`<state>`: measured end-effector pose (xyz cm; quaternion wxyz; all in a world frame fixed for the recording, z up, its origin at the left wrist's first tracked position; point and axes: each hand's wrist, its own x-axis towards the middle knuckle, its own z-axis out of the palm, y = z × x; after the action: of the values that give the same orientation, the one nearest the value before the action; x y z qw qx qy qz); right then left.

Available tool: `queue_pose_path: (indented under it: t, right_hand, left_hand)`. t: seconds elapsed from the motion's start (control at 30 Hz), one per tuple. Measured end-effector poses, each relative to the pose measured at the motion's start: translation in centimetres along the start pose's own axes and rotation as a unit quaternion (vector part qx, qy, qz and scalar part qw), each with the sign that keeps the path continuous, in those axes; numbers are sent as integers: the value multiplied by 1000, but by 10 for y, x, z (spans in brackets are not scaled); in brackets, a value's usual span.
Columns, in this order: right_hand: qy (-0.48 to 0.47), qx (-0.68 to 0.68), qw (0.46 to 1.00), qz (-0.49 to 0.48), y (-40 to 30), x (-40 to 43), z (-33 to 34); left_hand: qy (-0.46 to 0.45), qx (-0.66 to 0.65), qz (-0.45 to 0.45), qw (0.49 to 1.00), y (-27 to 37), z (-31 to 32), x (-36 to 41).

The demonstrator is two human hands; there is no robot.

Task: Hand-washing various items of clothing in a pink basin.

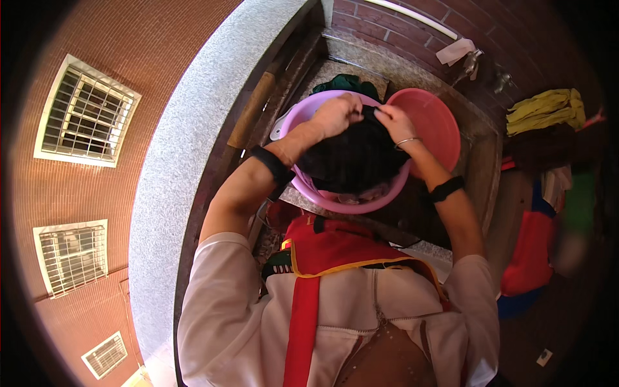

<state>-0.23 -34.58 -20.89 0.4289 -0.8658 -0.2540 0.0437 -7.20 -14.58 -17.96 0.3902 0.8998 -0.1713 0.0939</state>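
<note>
A bundle of black cloth (353,157) lies in a round purple plastic basin (333,205), covering most of its inside. My left hand (338,115) grips the black cloth at the basin's far side, its fingers bent. Close by on the right, my right hand (397,126) pinches the same cloth between thumb and fingers. Some lighter cloth shows under the black cloth at the basin's near side. Against the purple basin's right side stands a red plastic basin (435,130). Dark green cloth (346,84) lies just behind the purple basin.
Both basins are in a stone-edged sink (488,169). Metal taps (470,65) project from the brick wall at the upper right. Yellow cloth (546,111) lies right of the sink. A thick stone ledge (159,193) runs along the left. A red and blue item (529,251) is at the right.
</note>
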Motion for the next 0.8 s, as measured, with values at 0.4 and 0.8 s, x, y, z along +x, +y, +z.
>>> queue_pose_path:
  t: [0.4,0.8]
  right_hand:
    - [-67,424,903,-32,-95,44,-84]
    - [-173,363,916,-10,-117,58,-76]
  left_hand:
    - [151,-435,-57,886,48,-129,36]
    - [12,-724,-39,688,77,-146,55]
